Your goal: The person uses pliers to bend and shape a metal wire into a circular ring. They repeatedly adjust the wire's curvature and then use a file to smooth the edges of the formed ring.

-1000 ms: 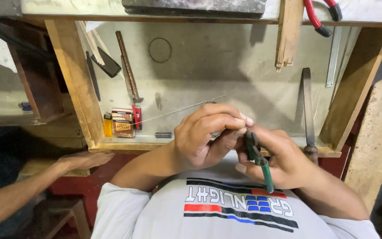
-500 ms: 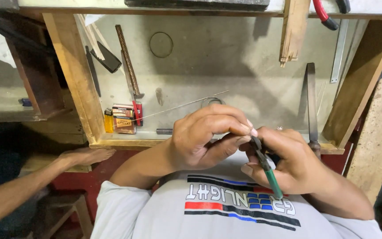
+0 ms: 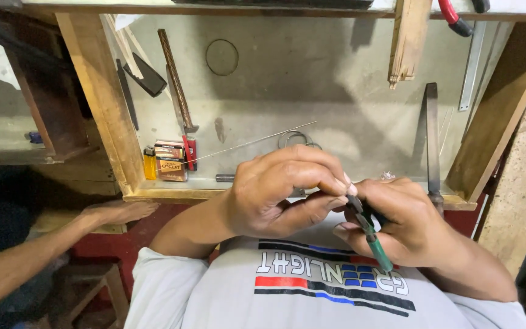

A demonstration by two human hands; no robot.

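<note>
Pliers (image 3: 369, 234) with green handles sit in the right hand (image 3: 406, 222), which is closed around them just in front of the person's chest — the left hand (image 3: 281, 192) pinches its fingertips (image 3: 342, 186) together at the pliers' nose, on something too small to make out. Beyond the hands lies the wooden-framed table (image 3: 336, 91), carrying a long metal file (image 3: 431, 140), a thin wire (image 3: 251, 144) and a small orange box (image 3: 170, 161) — another person's foot (image 3: 120, 211) rests at the left.

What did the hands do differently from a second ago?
Very little. The left hand and right hand stayed pressed together, and the right kept hold of the green-handled pliers, which tilted only slightly. The view shifted a bit. The hammer, the small boxes and the other person's foot stayed put.
</note>
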